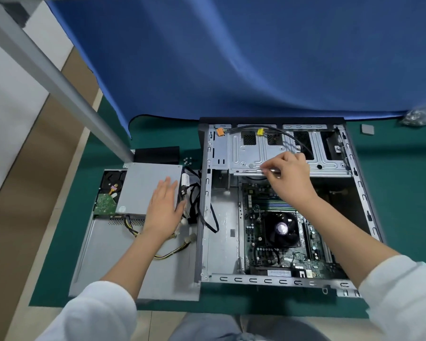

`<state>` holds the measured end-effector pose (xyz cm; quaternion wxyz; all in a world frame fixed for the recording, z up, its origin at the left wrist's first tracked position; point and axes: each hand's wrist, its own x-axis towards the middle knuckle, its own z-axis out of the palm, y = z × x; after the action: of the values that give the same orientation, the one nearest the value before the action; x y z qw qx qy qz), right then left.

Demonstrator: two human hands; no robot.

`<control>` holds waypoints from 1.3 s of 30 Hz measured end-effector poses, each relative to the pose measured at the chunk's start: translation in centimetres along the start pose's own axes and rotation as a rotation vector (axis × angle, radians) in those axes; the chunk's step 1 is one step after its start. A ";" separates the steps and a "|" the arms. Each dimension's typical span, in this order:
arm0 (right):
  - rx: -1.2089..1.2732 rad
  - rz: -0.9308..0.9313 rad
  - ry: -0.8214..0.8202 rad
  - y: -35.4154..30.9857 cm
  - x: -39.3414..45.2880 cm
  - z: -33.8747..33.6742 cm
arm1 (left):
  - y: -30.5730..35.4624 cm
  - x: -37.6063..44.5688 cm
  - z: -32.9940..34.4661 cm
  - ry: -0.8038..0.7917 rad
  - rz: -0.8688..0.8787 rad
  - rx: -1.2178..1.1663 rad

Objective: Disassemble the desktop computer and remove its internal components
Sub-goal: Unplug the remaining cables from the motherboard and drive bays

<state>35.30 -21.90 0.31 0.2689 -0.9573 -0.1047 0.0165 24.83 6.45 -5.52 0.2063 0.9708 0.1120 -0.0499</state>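
Computer case (364, 193) open on green mat (59, 242), blue cloth (231, 57) behind

Grey steel desktop case (278, 203) lies open on its side, green motherboard w/ black CPU fan (282, 228) inside. Grey boxy PSU (145, 187) sits just left, on detached side panel (113, 262).

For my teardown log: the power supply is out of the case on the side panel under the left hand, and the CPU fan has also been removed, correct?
Not quite. In the head view the CPU fan sits on the motherboard inside the case. The power supply does lie outside under the left hand.
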 end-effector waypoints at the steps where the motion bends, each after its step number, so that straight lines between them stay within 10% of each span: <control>1: -0.006 -0.037 0.027 -0.4 -0.3 0.0 | -0.1 -0.4 -0.2 0.073 -0.046 -0.051; 7: 0.048 -0.222 -0.018 -4.1 -1.4 1.2 | -1.9 -3.5 -0.3 0.557 -0.696 -0.379; 18: 0.181 -0.185 -0.223 -4.2 -1.8 3.2 | -6.4 -1.8 -0.1 0.199 -1.046 -0.852; 39: 0.410 -0.096 -0.185 -4.5 -2.9 -2.1 | 2.3 -1.8 -7.9 0.506 -0.210 -0.445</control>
<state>31.83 -19.82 4.32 0.4473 -0.8711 -0.1687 0.1123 24.00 7.28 2.87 0.3722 0.8669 0.2670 0.1967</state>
